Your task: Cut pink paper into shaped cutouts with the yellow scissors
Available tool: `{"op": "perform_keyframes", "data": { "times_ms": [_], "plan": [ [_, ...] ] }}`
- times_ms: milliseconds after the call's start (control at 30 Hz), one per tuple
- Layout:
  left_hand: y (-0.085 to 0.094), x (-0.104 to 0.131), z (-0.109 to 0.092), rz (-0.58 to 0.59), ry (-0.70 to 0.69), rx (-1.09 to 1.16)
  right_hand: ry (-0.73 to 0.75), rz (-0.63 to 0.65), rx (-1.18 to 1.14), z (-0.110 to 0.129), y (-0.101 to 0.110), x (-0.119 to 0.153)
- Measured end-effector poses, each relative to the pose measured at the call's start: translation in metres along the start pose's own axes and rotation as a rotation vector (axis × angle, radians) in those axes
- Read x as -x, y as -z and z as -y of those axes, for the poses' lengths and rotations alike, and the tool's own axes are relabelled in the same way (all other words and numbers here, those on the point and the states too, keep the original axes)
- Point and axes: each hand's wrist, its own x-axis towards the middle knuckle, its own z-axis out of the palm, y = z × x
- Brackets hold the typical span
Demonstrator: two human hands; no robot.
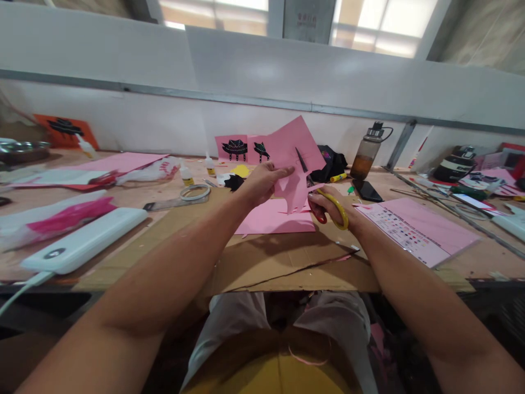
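Note:
A sheet of pink paper (299,137), partly cut and ragged along its lower side, is pinched between the thumb and fingers of my left hand (268,179). My right hand (328,203) grips a pair of scissors (341,210) with yellow and red handles. One dark blade shows against the paper, pointing up and left; the other blade is hard to make out. Below both hands, more pink paper (274,220) lies flat on a piece of brown cardboard (283,262).
A white power bank (86,241) with a cable is at the left, near plastic bags. Glue bottles (186,174) and a tape roll (195,191) stand behind my left arm. Toward the right are a drink bottle (366,153), a phone (368,190) and a printed sheet (404,232).

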Motion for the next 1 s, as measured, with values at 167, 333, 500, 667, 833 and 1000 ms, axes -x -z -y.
{"op": "perform_keyframes", "data": {
  "times_ms": [167,333,500,667,833,1000],
  "plan": [
    [-0.003,0.002,-0.004,0.011,0.008,0.025,-0.014,0.0,0.009,-0.008,-0.001,-0.003],
    [-0.002,0.002,-0.003,0.009,0.015,0.011,-0.027,-0.029,-0.016,-0.009,-0.003,-0.003],
    [0.001,-0.001,-0.001,0.033,0.01,-0.026,-0.015,-0.022,-0.004,-0.01,-0.004,-0.002],
    [0.002,-0.001,-0.001,0.068,0.018,-0.063,0.03,0.015,0.043,-0.013,-0.003,-0.005],
    [0.001,0.001,-0.001,0.085,0.022,-0.051,0.031,0.012,0.082,-0.013,-0.002,-0.008],
    [0.002,0.0,-0.001,0.074,0.032,-0.078,0.042,0.029,0.133,-0.012,0.0,-0.008]
  ]
}}
